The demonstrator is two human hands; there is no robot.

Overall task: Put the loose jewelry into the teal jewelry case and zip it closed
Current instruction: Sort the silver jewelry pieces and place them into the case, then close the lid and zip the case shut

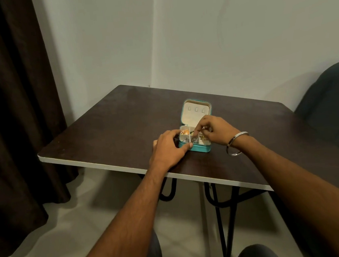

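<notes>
Near table (pixel 105 136) front edge, left hand (pixel 170 149) grips open case (pixel 198 149) steady; right hand (pixel 218 130) fingers pinched over compartments, placing jewelry (pixel 195 140).

I see a teal jewelry case (pixel 199 148) with cream lining on the dark brown table (pixel 121 123); left of the table, brown curtain (pixel 7 105); right of it, dark blue chair (pixel 337 107).

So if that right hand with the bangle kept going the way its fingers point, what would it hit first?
Probably the jewelry in the open teal case: the right hand points its fingertips down into the compartments. Whether they already touch is unclear.
</notes>
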